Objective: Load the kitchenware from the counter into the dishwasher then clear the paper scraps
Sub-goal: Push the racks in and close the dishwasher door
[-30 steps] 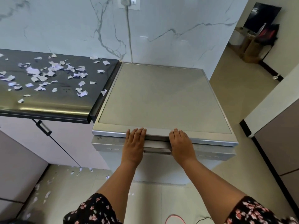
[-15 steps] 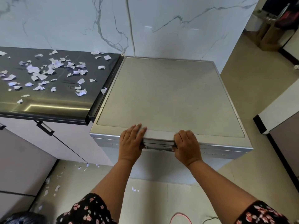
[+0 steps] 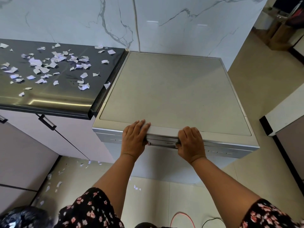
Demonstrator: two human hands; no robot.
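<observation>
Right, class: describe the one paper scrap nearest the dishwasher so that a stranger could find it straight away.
Start at the dark countertop left of the silver dishwasher. Follow its right edge, where it meets the appliance, toward the front. The paper scrap lies there alone at the very rim, curled, while the other paper scraps lie further left.

surfaces and finishes at the dishwasher

the dishwasher point(image 3: 174, 94) top looks like matt grey panel, faintly speckled, framed by a brushed silver metal rim. the counter point(image 3: 54, 99) beside it is dark and glossy, mirroring a streak of light along its rounded front edge. paper scraps point(image 3: 54, 63) lie thin, white and crumpled on it. the wall point(image 3: 164, 22) is polished white marble-look slab with grey veins. floor tiles point(image 3: 164, 195) are smooth beige. sleeves point(image 3: 92, 209) are soft floral cloth.
</observation>
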